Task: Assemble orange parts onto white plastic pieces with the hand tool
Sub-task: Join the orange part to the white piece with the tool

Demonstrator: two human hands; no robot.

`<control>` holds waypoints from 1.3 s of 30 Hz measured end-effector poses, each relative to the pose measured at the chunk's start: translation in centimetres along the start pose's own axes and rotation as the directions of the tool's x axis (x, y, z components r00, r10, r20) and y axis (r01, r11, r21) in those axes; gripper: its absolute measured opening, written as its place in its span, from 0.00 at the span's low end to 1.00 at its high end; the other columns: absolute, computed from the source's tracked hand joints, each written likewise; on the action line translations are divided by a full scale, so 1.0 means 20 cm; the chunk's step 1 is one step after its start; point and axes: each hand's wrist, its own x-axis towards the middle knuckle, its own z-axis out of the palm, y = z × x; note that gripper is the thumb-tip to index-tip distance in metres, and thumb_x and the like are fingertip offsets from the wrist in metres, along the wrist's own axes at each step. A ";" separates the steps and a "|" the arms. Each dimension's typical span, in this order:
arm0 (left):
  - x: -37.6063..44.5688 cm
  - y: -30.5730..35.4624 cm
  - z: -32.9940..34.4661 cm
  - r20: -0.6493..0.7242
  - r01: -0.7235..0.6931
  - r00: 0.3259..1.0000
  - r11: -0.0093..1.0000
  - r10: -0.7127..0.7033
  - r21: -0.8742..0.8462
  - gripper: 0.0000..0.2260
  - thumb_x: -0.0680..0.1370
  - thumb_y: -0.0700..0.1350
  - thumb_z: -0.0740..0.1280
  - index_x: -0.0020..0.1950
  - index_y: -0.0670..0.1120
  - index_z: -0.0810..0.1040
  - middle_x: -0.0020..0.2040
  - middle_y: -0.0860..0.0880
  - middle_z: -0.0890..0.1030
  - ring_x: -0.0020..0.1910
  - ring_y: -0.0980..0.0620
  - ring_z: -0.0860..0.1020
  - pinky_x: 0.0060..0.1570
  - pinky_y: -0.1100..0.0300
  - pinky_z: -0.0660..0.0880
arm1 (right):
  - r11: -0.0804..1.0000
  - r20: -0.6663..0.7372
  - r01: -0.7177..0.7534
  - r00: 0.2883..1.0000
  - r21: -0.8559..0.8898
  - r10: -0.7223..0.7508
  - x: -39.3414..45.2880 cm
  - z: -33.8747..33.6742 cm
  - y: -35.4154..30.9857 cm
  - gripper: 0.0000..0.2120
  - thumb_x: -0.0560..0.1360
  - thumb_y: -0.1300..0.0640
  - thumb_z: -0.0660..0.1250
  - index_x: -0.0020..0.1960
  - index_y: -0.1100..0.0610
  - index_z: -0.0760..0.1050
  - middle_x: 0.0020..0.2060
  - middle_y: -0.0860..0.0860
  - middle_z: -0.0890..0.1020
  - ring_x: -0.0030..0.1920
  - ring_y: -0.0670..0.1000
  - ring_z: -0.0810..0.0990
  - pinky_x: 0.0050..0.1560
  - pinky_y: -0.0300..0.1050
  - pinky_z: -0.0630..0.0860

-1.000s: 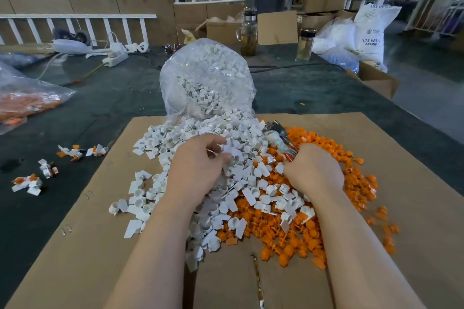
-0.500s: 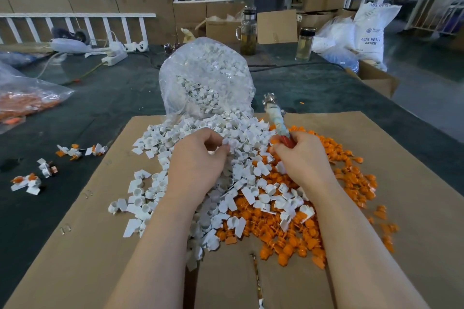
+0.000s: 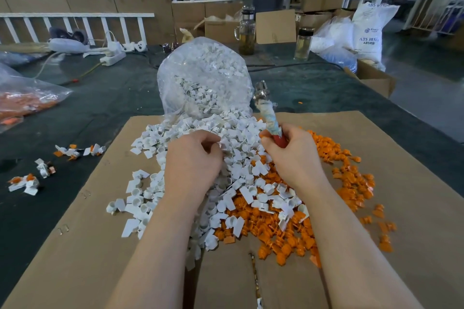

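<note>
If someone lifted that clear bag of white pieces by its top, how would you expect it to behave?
The clear bag looks thin and crinkled, so it would probably sag. Its mouth lies open toward the white pieces on the cardboard, so more would likely spill. It seems bulky but fairly light.

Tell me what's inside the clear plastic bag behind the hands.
The clear plastic bag holds white plastic pieces, spilling from its open mouth onto the cardboard sheet. Whether anything else lies deeper inside is hidden by the pieces.
</note>
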 end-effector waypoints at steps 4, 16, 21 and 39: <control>-0.01 0.02 0.00 0.029 0.024 0.999 0.997 -0.022 -0.076 0.05 0.75 0.46 0.69 0.44 0.54 0.84 0.34 0.63 0.79 0.34 0.66 0.77 0.32 0.77 0.66 | 1.000 0.002 0.025 1.000 0.014 -0.025 0.00 0.01 -0.01 0.05 0.77 0.54 0.68 0.53 0.52 0.79 0.42 0.42 0.79 0.43 0.42 0.77 0.37 0.35 0.70; -0.04 0.10 0.04 0.029 0.123 0.992 0.870 -0.124 -0.478 0.09 0.75 0.44 0.75 0.53 0.52 0.82 0.38 0.55 0.83 0.37 0.59 0.84 0.43 0.58 0.81 | 0.964 -0.014 0.097 0.995 0.248 -0.096 -0.04 0.04 -0.07 0.06 0.74 0.57 0.72 0.45 0.47 0.78 0.32 0.36 0.80 0.37 0.34 0.79 0.38 0.25 0.72; -0.05 0.12 0.04 0.083 0.196 0.979 0.754 -0.186 -0.627 0.08 0.73 0.40 0.75 0.46 0.52 0.84 0.39 0.49 0.85 0.40 0.52 0.85 0.49 0.51 0.82 | 0.969 -0.055 0.141 0.990 0.202 -0.132 -0.05 0.06 -0.07 0.07 0.75 0.55 0.72 0.51 0.56 0.80 0.35 0.40 0.80 0.37 0.33 0.78 0.35 0.25 0.70; -0.08 0.17 0.05 0.050 0.138 0.989 0.722 -0.142 -0.679 0.06 0.70 0.41 0.78 0.42 0.52 0.85 0.37 0.54 0.86 0.38 0.54 0.84 0.41 0.64 0.81 | 0.985 -0.196 0.153 0.971 0.078 -0.135 -0.07 0.09 -0.09 0.06 0.75 0.51 0.71 0.50 0.51 0.76 0.37 0.39 0.79 0.40 0.39 0.80 0.35 0.35 0.76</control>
